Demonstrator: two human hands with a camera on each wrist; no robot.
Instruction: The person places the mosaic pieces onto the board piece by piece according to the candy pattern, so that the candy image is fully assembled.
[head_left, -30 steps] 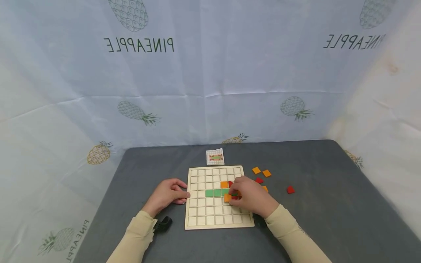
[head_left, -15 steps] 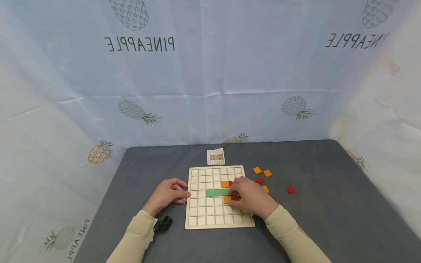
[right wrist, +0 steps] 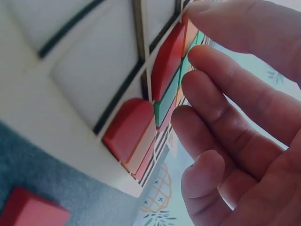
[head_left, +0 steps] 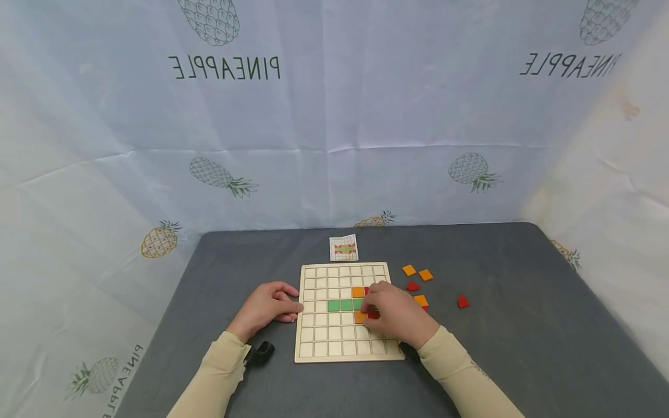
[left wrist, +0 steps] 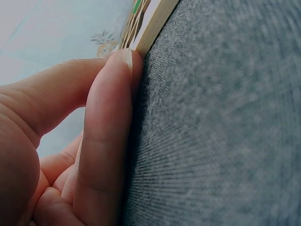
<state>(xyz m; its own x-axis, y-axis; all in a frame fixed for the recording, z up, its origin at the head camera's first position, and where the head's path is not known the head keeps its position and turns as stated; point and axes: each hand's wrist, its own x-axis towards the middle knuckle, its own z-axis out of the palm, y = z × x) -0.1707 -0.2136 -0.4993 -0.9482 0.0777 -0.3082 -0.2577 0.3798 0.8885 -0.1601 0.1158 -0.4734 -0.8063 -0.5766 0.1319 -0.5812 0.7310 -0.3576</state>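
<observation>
A pale wooden grid board lies on the dark table. My left hand pinches its left edge with thumb and index finger; in the left wrist view the fingertips meet that edge. Over the board's right side, the thumb of my right hand touches an orange tile that lies in a grid cell. The other fingers of that hand are bent above the row of green tiles. A red tile sits beside the orange one. Some right-hand cells are hidden by my right hand.
A small pattern card lies behind the board. Loose orange tiles and red tiles are scattered to its right, with one red tile farther out. A patterned cloth hangs behind the table.
The orange tile, tilted under my right fingers a second ago, now lies flat in its cell. My right hand has shifted very slightly left; my left hand stays at the board's edge.
</observation>
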